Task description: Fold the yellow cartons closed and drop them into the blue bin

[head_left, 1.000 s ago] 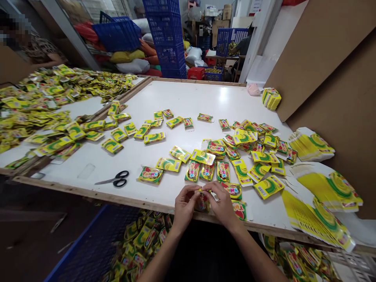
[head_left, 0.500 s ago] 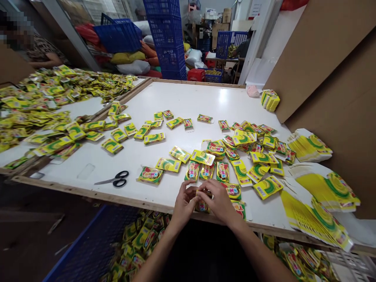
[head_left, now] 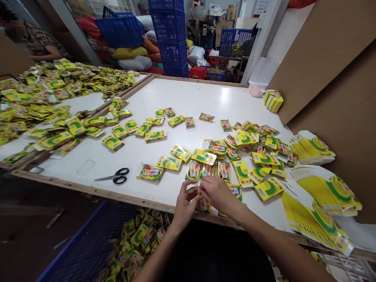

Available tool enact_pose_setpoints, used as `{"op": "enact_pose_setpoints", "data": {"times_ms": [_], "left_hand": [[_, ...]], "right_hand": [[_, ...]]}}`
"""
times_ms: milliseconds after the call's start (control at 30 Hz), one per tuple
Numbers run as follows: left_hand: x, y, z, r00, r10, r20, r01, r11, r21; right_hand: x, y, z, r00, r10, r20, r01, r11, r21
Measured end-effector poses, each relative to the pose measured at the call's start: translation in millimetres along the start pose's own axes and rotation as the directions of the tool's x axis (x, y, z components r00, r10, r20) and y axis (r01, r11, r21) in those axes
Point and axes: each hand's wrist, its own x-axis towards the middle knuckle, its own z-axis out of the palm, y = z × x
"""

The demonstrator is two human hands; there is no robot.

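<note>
Right hand (head_left: 219,194) shifted toward left hand (head_left: 183,203), pinching packet (head_left: 204,205); scissors (head_left: 116,177) left, packets (head_left: 194,170) ahead.

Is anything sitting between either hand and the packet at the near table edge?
Nothing visible. The left hand and right hand both grip the packet directly; the other packets lie farther back on the table.

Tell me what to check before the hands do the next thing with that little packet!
1. Both hands gripping: ok, the left hand and right hand pinch the packet.
2. Packet over the table, near its front edge: ok.
3. Hands apart from the scissors: ok, they lie off to the left.
4. Packet's flap closed: cannot tell, the hands cover it.
5. Below the edge, the blue bin holds more packets: ok.
</note>
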Motion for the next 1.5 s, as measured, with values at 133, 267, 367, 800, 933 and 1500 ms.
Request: {"op": "enact_pose_setpoints", "data": {"times_ms": [133, 267, 367, 800, 933, 1500], "left_hand": [[1, -2, 0, 1.0, -0.011, -0.008, 0.011, 1.0, 0.026], [2, -3, 1, 1.0, -0.003, -0.008, 0.003, 1.0, 0.02], [1, -2, 0, 1.0, 0.004, -0.015, -0.004, 1.0, 0.005], [-12, 34, -19, 0.979, 0.193, -0.069, -0.143, 0.886, 0.441], [-31, 91, -77, 0.985, 0.172, -0.033, -0.088, 0.647, 0.758], [-19, 18, 10, 0.994, 0.088, -0.058, -0.062, 0.935, 0.349]], "right_hand": [[6, 0, 0, 0.995, 0.063, 0.072, -0.062, 0.998, -0.019], [11, 0, -3, 0.997, 0.024, 0.073, -0.023, 1.0, -0.012], [8, 4, -9, 0.993, -0.079, 0.085, 0.075, 0.996, 0.055], [-81, 15, 42, 0.79, 0.535, -0.299, -0.226, 0.708, 0.669], [-98, 54, 21, 0.761, 0.542, -0.356, -0.372, 0.815, 0.444], [-67, 28, 8, 0.824, 0.525, -0.211, -0.351, 0.767, 0.537]]}}
